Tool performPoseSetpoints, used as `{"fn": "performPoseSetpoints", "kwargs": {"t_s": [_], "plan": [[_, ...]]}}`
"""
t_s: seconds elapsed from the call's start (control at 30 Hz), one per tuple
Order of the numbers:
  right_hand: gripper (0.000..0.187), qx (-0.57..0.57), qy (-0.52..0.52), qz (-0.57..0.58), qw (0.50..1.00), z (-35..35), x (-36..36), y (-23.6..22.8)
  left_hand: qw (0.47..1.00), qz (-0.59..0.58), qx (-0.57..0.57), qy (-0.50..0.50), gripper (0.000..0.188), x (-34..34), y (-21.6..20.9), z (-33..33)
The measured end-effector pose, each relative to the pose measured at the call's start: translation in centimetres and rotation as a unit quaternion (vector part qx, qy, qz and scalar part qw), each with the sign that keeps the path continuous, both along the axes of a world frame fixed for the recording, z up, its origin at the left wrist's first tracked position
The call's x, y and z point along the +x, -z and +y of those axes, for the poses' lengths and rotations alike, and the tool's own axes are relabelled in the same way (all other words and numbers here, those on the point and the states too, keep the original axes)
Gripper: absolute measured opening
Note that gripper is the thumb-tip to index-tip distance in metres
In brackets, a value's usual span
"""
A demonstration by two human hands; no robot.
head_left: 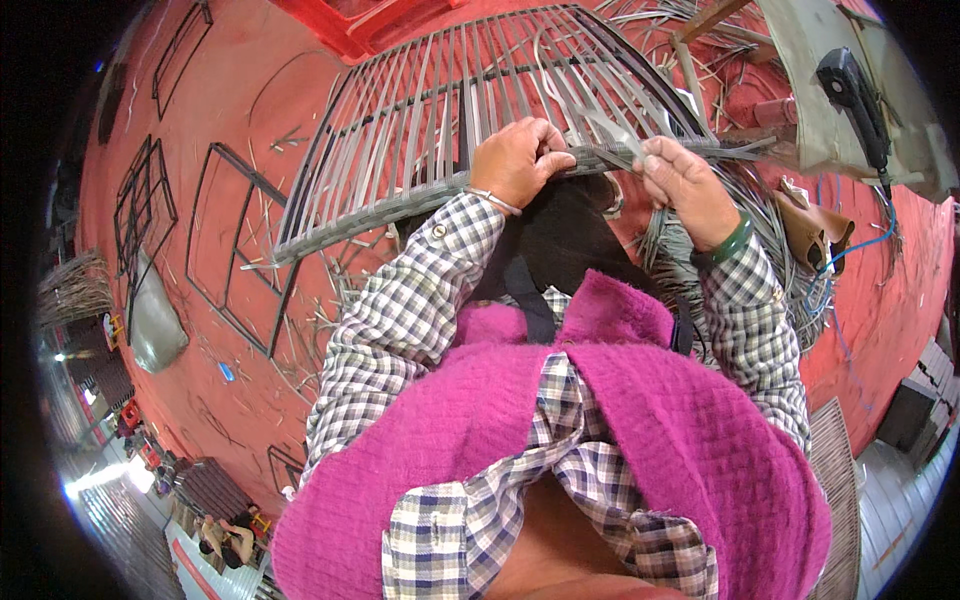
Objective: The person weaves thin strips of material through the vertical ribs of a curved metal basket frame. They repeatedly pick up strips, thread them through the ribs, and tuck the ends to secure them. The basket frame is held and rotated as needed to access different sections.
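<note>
A black-framed panel strung with flat grey plastic wicker strips lies across in front of me, with a tightly woven band along its near edge. My left hand is closed at this band, thumb and fingers pinched together on the woven edge. Just right of it, my right hand is closed around a small knife, its pale pointed blade slanting up and left over the strips. A loose pale strip curves over the panel above the hands. What lies inside my left fingers is hidden.
Black metal frames lie on the red floor at left, near a plastic-wrapped bundle. A black heat-gun-like tool with a blue cord hangs at right, above a brown pouch. Bunched grey strips hang below my right hand.
</note>
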State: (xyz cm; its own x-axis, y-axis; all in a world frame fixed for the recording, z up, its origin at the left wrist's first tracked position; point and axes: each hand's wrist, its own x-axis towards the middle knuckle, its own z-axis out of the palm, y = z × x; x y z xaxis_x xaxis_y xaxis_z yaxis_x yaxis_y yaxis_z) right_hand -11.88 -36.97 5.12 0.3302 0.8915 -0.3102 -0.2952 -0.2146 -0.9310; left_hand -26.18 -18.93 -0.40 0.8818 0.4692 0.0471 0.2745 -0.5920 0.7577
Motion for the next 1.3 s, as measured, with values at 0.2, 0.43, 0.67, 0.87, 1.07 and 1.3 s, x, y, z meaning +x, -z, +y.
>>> {"fn": "performPoseSetpoints", "kwargs": {"t_s": [0.2, 0.43, 0.67, 0.87, 1.07, 1.3], "plan": [[0.014, -0.124, 0.029, 0.067, 0.990, -1.2, -0.8, -0.4, 0.999, -0.024, -0.017, 0.027, 0.017, -0.6, -0.4, -0.2], [0.020, 0.016, 0.057, -0.137, 0.989, 0.7, 3.8, -0.6, 0.991, -0.091, -0.019, 0.094, 0.014, 2.4, -0.1, -1.4], [0.018, -0.159, -0.081, -0.223, 0.958, 5.8, 6.6, 2.9, 0.999, -0.041, -0.019, 0.013, 0.021, 3.8, -0.4, -2.3], [0.030, -0.070, -0.136, -0.346, 0.926, 8.8, 7.1, 6.2, 0.997, 0.033, -0.059, -0.034, 0.023, 4.7, -1.1, -2.3], [0.036, -0.185, -0.088, -0.426, 0.881, 8.9, 7.6, 5.8, 0.995, 0.064, -0.051, -0.048, 0.025, 5.2, -1.1, -2.3], [0.037, -0.429, -0.321, -0.553, 0.638, 12.4, 5.7, 6.0, 0.994, 0.100, 0.031, -0.030, 0.025, 5.4, -0.7, -2.6]]}}
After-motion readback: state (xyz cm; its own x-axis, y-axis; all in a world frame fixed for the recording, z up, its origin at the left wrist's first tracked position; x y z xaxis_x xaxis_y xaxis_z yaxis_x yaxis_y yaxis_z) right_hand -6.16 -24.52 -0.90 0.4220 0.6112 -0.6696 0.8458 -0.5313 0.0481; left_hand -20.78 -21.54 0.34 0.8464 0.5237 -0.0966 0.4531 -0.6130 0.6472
